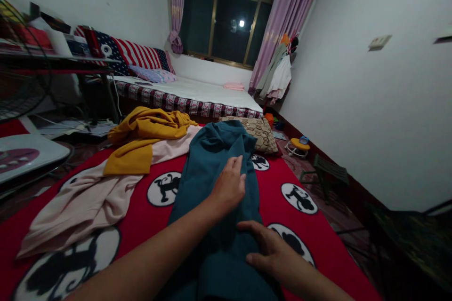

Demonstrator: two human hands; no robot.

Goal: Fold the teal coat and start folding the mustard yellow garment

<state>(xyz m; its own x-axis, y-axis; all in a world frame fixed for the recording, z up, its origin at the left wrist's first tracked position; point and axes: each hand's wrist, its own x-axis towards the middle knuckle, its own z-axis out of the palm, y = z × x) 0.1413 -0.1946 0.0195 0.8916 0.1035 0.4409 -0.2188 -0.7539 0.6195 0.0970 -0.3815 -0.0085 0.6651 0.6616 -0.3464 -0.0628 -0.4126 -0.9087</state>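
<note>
A teal garment (208, 164) lies stretched lengthwise on a red blanket (278, 174) printed with black and white figures. My left hand (230, 183) is over the middle of the garment, fingers stretched out, holding nothing. Nearer to me, my right hand (270, 247) rests at the garment's right side, its fingers apart and slightly curved. Whether either palm presses on the cloth cannot be made out. At the far end the teal cloth is bunched in folds. To the left lie a mustard yellow garment (151, 124) and a pale pink garment (92, 202), partly overlapping.
A patterned brown pillow (263, 134) sits behind the teal garment's far end. Beyond is a bed (212, 91) under a window. A desk (63, 61) stands at left. On the right are a yellow stool (299, 144), a folding stool (330, 169) and a white wall.
</note>
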